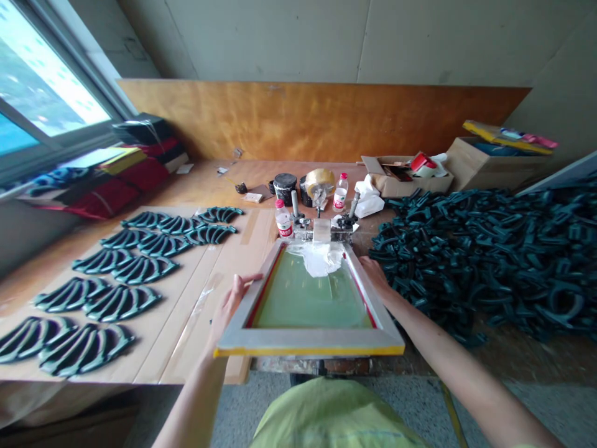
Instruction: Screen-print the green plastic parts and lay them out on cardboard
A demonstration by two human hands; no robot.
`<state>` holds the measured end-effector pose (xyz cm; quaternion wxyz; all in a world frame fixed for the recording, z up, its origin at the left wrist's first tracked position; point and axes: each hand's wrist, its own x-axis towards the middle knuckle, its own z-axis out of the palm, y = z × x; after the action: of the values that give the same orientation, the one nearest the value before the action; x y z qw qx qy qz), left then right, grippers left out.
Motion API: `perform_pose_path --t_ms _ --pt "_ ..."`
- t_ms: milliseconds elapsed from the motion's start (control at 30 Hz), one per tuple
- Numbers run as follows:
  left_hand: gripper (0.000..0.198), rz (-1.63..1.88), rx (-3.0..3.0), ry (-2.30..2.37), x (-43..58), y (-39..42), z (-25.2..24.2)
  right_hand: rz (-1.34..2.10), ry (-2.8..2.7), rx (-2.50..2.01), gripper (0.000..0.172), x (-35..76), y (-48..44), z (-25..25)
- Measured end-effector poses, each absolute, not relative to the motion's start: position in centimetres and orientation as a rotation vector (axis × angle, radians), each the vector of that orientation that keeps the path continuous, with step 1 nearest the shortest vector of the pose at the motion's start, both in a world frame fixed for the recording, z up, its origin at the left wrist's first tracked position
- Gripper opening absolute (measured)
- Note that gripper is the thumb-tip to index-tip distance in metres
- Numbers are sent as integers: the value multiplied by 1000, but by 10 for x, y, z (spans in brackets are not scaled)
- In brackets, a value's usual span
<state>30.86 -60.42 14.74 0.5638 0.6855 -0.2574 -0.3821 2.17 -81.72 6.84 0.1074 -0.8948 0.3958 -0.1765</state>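
A metal-framed screen (310, 348) with a green mesh lies in front of me, attached at its far side to a clamp device (321, 230). White material (321, 260) rests at the mesh's far end. My left hand (236, 295) is at the frame's left side, fingers apart, one finger reaching to the frame's edge. My right hand (374, 274) is beside the frame's right side, its fingers partly hidden by the frame, so its grip is unclear. Dark green fan-shaped parts (124, 302) lie in rows on cardboard (196, 311) to the left.
A large pile of dark green parts (489, 261) covers the right side. Bottles (283, 218), black tubs (285, 185) and a tape roll (319, 182) stand behind the clamp. Open boxes (415, 183) sit at the back right. A wooden board (317, 118) lines the back.
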Motion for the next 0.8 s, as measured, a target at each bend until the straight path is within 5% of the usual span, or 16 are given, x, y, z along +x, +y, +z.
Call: perform_pose_path --t_ms 233,433,800 --pt "97 -1097 1632 -457 294 -584 62 -592 1021 -2759 53 86 -855 115" --pt "88 -1086 1658 -461 300 -584 27 -86 1038 -2845 15 124 -839 104" --pt "77 -1054 1645 -327 290 -585 43 -84 368 -2880 19 68 -816 103"
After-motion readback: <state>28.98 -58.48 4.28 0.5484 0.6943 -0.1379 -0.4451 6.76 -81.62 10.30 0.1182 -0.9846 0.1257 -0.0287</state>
